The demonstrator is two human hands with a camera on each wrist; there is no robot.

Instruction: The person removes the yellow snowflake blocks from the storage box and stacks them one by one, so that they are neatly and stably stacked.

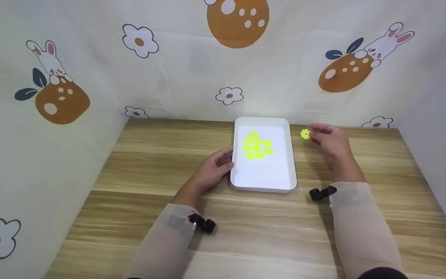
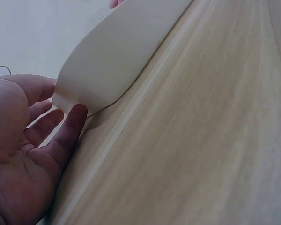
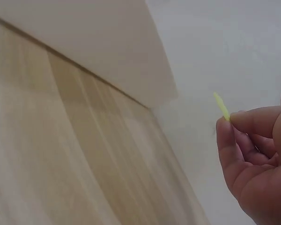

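A small yellow snowflake building disc, notched round its rim, is pinched between thumb and finger of my right hand, just off the right side of the white tray. Edge-on in the right wrist view, the disc looks like a thin strip at the fingertips. Several more yellow discs lie clustered in the tray's middle, overlapping so that single shapes blur. On the other side, my left hand touches the tray's left wall; the left wrist view shows its fingertips against the outer wall.
The tray stands on a wood-grain table, its far end close to the back wall. A pale cloth printed with rabbits, oranges and flowers hangs behind and at both sides. Black wrist cameras sit on both sleeves.
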